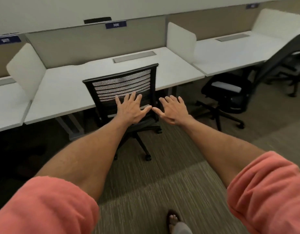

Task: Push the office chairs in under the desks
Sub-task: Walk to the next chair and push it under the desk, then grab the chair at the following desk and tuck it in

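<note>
- Your rolled-up orange sleeves (44,205) fill the bottom corners.
- Both arms reach out; left hand (131,109) and right hand (172,110) have fingers spread wide, gripping nothing.
- Can't tell if the left palm touches the black mesh chair (122,85).
- That chair's tucked under the white desk (64,92); another chair (230,93) sits rightward.

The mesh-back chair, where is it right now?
Centre of the head view: the mesh-back chair stands at the middle desk, just beyond the open left hand.
</note>
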Demonstrator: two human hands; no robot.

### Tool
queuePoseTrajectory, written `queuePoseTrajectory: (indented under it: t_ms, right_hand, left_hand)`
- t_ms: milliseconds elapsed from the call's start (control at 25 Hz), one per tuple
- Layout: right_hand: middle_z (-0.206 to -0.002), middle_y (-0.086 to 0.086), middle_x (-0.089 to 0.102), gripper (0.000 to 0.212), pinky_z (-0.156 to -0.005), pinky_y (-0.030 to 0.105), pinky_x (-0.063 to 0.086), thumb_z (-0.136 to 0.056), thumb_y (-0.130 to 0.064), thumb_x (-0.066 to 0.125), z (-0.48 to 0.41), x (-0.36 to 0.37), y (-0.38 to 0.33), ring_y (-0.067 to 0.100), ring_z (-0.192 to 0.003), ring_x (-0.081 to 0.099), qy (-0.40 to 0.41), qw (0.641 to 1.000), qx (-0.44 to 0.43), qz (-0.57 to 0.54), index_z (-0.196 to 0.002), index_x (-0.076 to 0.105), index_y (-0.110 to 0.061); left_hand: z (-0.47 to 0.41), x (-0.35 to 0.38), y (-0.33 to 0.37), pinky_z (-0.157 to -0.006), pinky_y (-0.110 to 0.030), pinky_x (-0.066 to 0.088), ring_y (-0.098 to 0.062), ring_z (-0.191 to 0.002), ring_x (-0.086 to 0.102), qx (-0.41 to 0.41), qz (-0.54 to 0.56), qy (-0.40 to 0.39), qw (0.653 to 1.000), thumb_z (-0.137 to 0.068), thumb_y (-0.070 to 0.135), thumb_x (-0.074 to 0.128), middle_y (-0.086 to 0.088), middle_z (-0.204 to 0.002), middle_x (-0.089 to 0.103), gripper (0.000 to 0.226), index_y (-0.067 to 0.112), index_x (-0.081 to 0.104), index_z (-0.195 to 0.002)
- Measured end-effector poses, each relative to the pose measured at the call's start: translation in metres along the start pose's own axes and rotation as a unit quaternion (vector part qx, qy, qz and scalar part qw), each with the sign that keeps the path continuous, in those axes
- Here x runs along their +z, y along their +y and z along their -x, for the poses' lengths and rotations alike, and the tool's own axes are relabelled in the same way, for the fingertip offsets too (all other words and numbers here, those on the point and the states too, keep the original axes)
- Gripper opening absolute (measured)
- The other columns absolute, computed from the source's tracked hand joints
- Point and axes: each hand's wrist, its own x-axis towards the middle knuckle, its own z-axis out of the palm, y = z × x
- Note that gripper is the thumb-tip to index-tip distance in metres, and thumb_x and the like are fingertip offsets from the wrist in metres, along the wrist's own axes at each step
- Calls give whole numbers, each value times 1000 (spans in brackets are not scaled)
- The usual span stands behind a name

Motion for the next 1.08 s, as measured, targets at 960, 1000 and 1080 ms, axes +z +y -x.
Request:
queuePoseTrajectory:
  t_ms: [960,1000,1080]
  right_hand:
    - [-153,12,42,69,-120,54,11,-99,-63,28,243,-17,490,30,-147,27,1,920,392,-12,-153,33,-19]
    - [-153,12,42,70,-120,54,11,-99,-63,28,242,-19,509,30,-147,27,1,916,402,-11,-153,32,-19]
    - [-154,12,41,70,-121,54,11,-99,-64,27,236,-23,547,30,-147,26,1,909,417,-4,-153,32,-19]
  left_hand:
    - [-88,68,568,-117,-63,-2,-29,-151,10,352,16,-74,933,-93,74,26,-7,-165,14,82,21,23,-156]
    - [-98,69,587,-118,-63,-2,-29,-151,11,363,13,-72,929,-93,74,26,-6,-165,15,82,21,24,-156]
    - [-123,71,623,-118,-63,-3,-29,-151,10,381,10,-70,922,-93,74,26,-6,-165,14,82,21,23,-156]
